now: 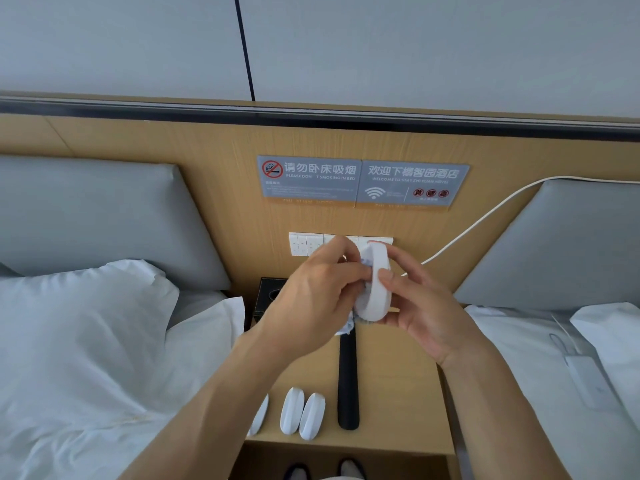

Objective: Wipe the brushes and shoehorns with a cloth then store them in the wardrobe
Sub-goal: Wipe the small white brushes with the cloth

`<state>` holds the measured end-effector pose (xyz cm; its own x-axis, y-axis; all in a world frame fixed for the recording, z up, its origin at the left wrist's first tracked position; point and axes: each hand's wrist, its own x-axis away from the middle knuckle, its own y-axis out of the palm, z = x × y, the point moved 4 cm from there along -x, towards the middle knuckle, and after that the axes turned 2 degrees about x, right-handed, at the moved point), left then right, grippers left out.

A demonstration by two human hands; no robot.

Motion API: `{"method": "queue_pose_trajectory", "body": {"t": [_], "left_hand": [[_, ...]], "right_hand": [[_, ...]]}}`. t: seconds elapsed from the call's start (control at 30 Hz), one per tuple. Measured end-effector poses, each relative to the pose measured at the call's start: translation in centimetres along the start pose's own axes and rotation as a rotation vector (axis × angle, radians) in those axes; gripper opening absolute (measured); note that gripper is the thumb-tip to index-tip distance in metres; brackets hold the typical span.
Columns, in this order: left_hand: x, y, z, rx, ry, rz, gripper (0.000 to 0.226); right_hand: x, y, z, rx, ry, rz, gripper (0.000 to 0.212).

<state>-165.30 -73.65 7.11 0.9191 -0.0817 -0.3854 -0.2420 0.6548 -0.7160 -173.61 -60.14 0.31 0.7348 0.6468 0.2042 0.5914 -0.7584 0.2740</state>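
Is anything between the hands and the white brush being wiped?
Only the cloth: the left hand presses it against the white brush, which the right hand grips directly. Nothing else visible intervenes. The wardrobe is out of view, so that path cannot be judged.

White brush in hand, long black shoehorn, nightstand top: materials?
White brush: likely matte plastic, with a smooth, even white rim. Black shoehorn: probably plastic, uniform dull black. Nightstand: wood-look laminate or veneer, with fine straight grain and low sheen.
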Motion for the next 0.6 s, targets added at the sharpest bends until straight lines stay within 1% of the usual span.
{"method": "queue_pose_trajectory", "body": {"t": [0.1,0.17,0.23,0.3,0.33,0.4,0.47,0.53,0.6], "left_hand": [[0.6,0.6,-0.2,0.092,-0.024,-0.016,0.022],[1.1,0.8,-0.8,0.155,-0.070,0.016,0.023],[1.6,0.9,-1.6,0.238,-0.166,0.096,0.025],[2.3,0.8,-2.2,0.342,-0.249,0.201,0.029],[2.6,0.8,-2.2,0.388,-0.256,0.254,0.031],[3.2,0.8,-2.0,0.475,-0.204,0.325,0.030],[3.5,0.9,-2.0,0.539,-0.160,0.341,0.030],[3.7,1.2,-2.1,0.558,-0.173,0.353,0.028],[3.9,1.2,-2.2,0.557,-0.199,0.399,0.022]], "right_hand": [[-0.1,-0.5,0.0,-0.027,0.007,0.032,0.058],[-0.2,-0.6,0.2,-0.034,0.029,0.042,0.055],[-0.2,-0.5,0.5,-0.068,0.055,0.045,0.052],[-0.3,-0.4,0.6,-0.120,0.072,0.058,0.053],[-0.3,-0.4,0.6,-0.149,0.075,0.067,0.056],[-0.3,-0.2,0.5,-0.189,0.073,0.073,0.058],[-0.4,-0.1,0.4,-0.196,0.066,0.068,0.058],[-0.5,0.0,0.4,-0.206,0.076,0.082,0.057],[-0.6,0.1,0.6,-0.233,0.100,0.118,0.056]]}}
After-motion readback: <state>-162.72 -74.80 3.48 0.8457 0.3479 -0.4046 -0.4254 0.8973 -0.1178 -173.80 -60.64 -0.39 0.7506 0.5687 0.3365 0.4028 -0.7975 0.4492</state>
